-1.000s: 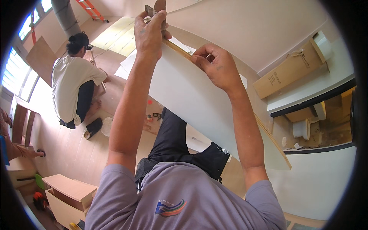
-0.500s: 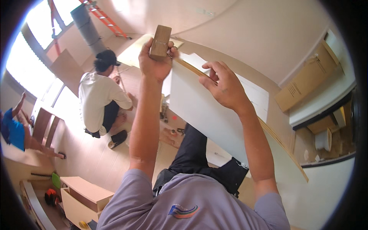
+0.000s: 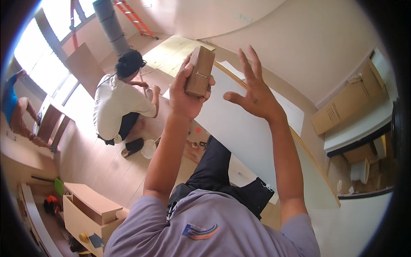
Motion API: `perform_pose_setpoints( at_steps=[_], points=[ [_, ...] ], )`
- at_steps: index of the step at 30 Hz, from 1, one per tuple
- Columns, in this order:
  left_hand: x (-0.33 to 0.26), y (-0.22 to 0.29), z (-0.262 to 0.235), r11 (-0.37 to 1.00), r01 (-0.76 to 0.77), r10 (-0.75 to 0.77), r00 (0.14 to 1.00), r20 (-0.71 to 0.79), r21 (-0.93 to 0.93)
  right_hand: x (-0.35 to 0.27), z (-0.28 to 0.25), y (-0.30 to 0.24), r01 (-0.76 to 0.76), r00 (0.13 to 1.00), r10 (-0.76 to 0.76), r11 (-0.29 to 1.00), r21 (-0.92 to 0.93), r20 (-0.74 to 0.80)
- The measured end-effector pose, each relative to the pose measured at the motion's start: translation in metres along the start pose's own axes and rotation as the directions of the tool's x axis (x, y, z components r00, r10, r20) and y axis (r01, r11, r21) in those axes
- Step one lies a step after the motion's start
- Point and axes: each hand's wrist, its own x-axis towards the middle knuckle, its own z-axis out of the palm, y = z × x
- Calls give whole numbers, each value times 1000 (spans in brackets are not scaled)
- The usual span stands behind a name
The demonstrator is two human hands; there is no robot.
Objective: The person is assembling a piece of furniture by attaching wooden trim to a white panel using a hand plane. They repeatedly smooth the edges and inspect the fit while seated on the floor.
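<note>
My left hand (image 3: 183, 96) is closed around a small brown wooden hand plane (image 3: 200, 70), holding it raised with its slotted face showing. My right hand (image 3: 257, 95) is open, with fingers spread and nothing in it, over a white board (image 3: 244, 124). That board slants across my front, and its long wood-coloured edge (image 3: 314, 160) runs from near the plane down to the right. Whether the right hand touches the board is hard to tell.
At left, a person in a pale shirt (image 3: 115, 103) squats on the floor; another, in blue (image 3: 10, 100), is farther left. An open wooden drawer box (image 3: 92, 203) stands at lower left. Cardboard (image 3: 346, 103) lies on the right. An orange ladder (image 3: 135, 18) stands at the back.
My left hand has shifted right with the plane and tilted it. My right hand has come off the board's edge area, its fingers now spread. The whole view has shifted slightly.
</note>
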Motion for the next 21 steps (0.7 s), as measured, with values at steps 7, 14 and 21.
perform_pose_setpoints(
  at_steps=[7, 14, 21],
  points=[
    [-4, -23, 40, 986, -15, 23, 999, -49, 165, -7, 0, -19, 63, 995, -58, 996, -64, 85],
    [-1, -11, 43, 995, 40, -19, 973, -228, 87, -15, -1, -36, 181, 959, -138, 970, -162, 246],
    [-10, 50, -16, 996, -46, 48, 999, -25, 72, -23, 12, -42, 76, 997, -75, 997, 24, -16]
  ],
)
